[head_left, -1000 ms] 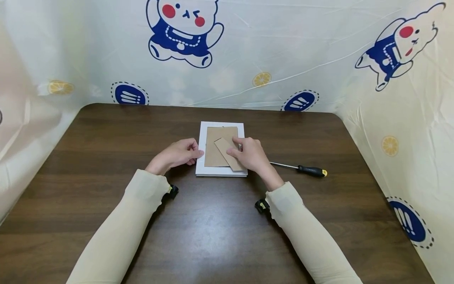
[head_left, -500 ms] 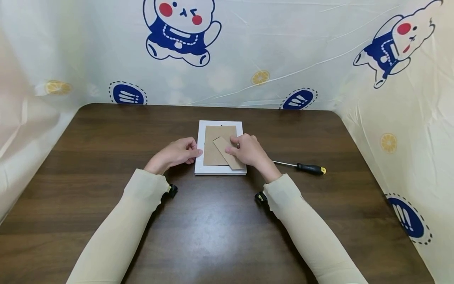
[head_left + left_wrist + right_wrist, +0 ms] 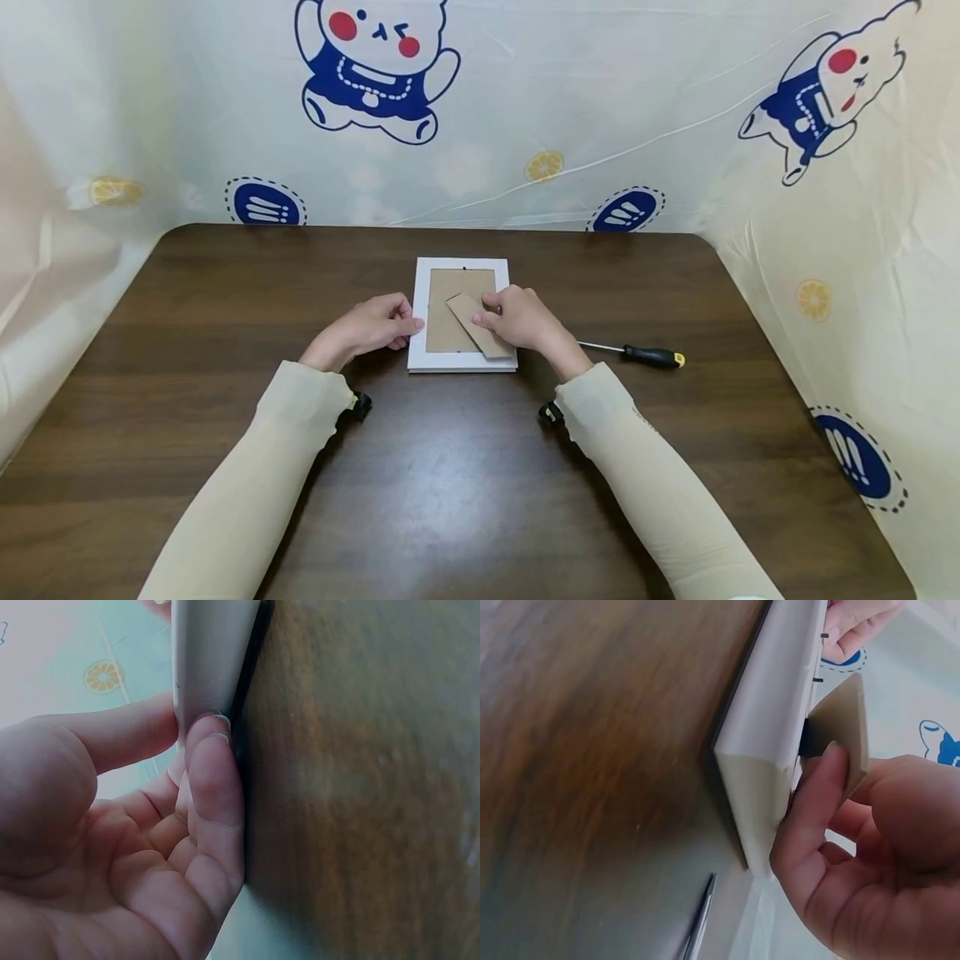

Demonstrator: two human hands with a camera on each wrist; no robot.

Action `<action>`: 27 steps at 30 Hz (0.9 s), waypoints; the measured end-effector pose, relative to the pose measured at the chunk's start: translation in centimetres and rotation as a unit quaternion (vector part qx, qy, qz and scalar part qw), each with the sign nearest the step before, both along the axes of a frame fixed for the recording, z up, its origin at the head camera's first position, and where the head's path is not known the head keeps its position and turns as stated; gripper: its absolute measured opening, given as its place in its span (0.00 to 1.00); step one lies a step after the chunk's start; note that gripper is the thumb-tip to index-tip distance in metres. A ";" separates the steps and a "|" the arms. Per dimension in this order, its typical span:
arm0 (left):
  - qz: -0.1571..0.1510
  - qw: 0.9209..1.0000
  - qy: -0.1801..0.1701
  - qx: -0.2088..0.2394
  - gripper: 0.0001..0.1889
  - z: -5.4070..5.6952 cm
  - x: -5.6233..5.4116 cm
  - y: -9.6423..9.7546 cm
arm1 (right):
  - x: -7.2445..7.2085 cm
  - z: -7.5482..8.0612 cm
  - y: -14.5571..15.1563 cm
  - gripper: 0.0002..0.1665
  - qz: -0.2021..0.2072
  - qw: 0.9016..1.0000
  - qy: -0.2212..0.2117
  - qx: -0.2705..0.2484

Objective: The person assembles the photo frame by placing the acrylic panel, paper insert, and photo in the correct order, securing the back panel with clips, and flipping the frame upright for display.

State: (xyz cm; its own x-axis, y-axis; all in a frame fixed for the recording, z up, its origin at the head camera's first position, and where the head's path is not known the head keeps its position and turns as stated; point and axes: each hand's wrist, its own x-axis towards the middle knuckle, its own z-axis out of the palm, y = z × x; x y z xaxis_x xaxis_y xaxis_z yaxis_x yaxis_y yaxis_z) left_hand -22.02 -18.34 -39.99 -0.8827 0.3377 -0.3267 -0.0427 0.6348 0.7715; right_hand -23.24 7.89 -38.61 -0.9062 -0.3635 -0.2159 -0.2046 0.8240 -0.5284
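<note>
A white picture frame (image 3: pixel 450 362) lies on the table with its brown backing board (image 3: pixel 444 292) facing up. Slanting across that board is a narrow brown stand leg (image 3: pixel 471 323). My right hand (image 3: pixel 527 320) pinches the leg's right edge between thumb and fingers; in the right wrist view the leg (image 3: pixel 844 716) is tilted up off the back of the frame. At the frame's left side, my left hand (image 3: pixel 369 323) holds the edge, thumb on top and curled fingers against the side wall (image 3: pixel 206 664).
To the right of the frame lies a screwdriver (image 3: pixel 652 357) with a black and yellow handle, its tip hidden by my right arm. The brown wooden table (image 3: pixel 450 467) is bordered at the back and sides by a printed curtain (image 3: pixel 487 100).
The head view has shifted slightly. Both hands keep their hold, with no clear movement of the frame or its stand leg on the table.
</note>
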 end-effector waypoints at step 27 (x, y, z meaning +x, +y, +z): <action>0.014 1.000 -0.011 -0.001 0.15 -0.1 -0.1 0.0 | -0.2 0.6 -0.3 0.33 -0.040 0.996 0.016 0.080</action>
